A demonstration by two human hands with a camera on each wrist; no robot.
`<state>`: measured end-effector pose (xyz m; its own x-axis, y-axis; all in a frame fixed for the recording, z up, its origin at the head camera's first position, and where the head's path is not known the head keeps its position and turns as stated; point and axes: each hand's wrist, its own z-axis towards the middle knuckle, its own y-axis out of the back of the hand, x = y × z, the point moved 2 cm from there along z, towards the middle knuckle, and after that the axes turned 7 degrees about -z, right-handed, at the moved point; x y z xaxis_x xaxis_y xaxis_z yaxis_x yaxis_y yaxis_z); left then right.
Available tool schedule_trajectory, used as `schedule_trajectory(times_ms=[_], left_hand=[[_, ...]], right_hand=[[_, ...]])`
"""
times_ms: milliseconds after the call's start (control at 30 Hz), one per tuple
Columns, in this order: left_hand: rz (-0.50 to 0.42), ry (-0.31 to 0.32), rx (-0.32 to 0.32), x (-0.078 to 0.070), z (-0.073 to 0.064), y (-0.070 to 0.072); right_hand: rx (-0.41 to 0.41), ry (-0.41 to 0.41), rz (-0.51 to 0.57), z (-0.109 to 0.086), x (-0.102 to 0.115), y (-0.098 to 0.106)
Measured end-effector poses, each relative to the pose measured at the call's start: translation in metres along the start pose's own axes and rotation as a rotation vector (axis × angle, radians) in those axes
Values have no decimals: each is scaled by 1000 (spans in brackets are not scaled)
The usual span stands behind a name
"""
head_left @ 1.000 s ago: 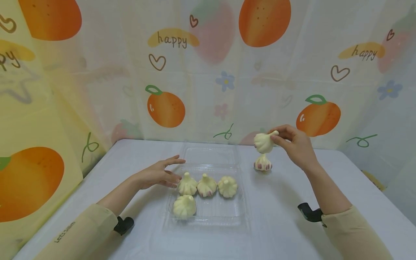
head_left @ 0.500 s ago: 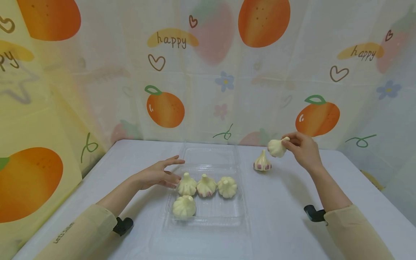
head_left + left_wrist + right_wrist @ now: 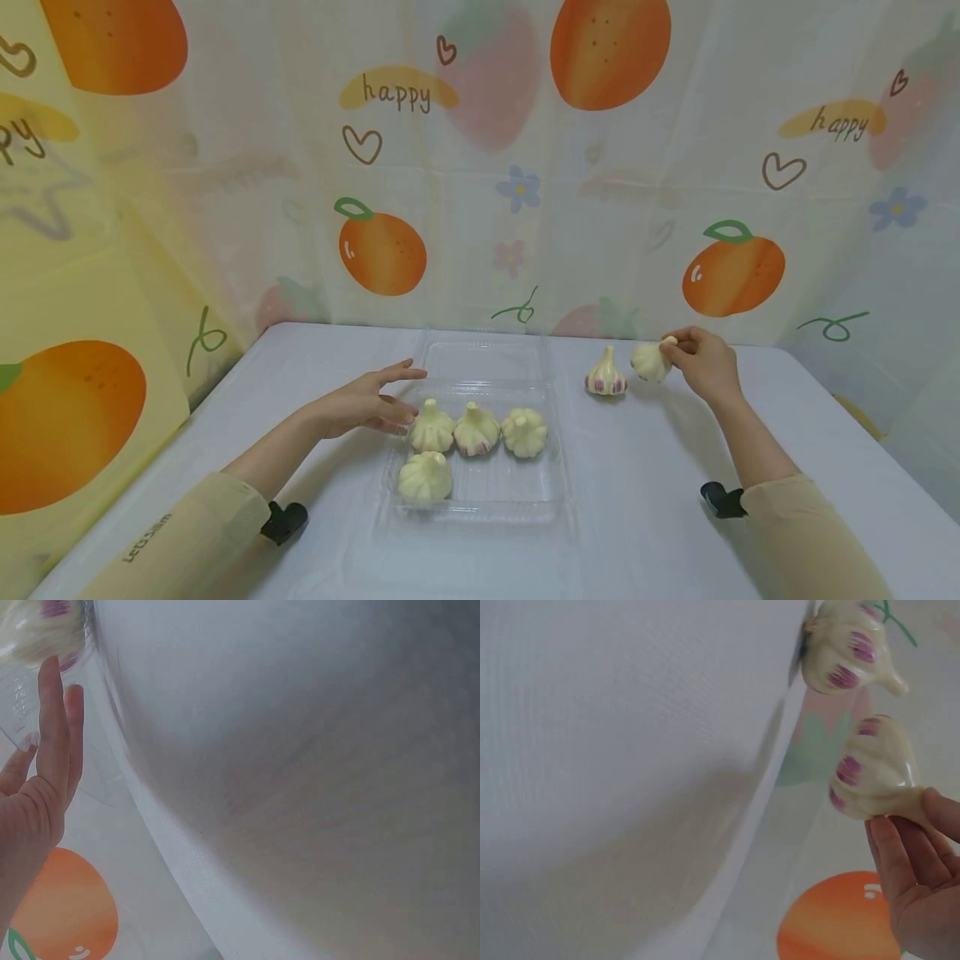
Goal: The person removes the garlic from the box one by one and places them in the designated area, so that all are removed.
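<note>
My right hand [image 3: 707, 364] pinches the stem of a garlic bulb [image 3: 650, 363], tilted and just above the table in the right wrist view. Left of it a second garlic bulb [image 3: 606, 372] with purple patches stands upright on the table. My left hand [image 3: 358, 403] lies with fingers extended at the left side of a clear plastic box [image 3: 510, 487]; in the left wrist view its fingertips [image 3: 49, 671] touch the box wall. Inside the box, several garlic bulbs [image 3: 477, 429] stand, a row of 3 at the back and one more at the front left [image 3: 425, 479].
The box's clear lid [image 3: 483, 360] lies folded back behind it. A white cloth covers the table [image 3: 637, 525], and a printed curtain [image 3: 465, 200] hangs along its far edge. Black wrist cameras [image 3: 723, 500] sit at both sleeves.
My right hand has carried its garlic bulb from above the standing bulb to the right and down, close to the table. The left hand has stayed in place.
</note>
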<state>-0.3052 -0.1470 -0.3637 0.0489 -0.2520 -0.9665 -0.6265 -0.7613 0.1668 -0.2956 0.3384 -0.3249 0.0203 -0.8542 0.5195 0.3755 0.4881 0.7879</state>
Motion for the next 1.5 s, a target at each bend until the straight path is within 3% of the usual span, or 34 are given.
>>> schedule_trajectory(times_ms=[433,1500], left_hand=[[-4,-1,-2,1,1,0],[-2,1,-3,1,1,0]], right_hand=[[78,-70,-29,3,-13,-9],[121,-83,-60,5,-18,-16]])
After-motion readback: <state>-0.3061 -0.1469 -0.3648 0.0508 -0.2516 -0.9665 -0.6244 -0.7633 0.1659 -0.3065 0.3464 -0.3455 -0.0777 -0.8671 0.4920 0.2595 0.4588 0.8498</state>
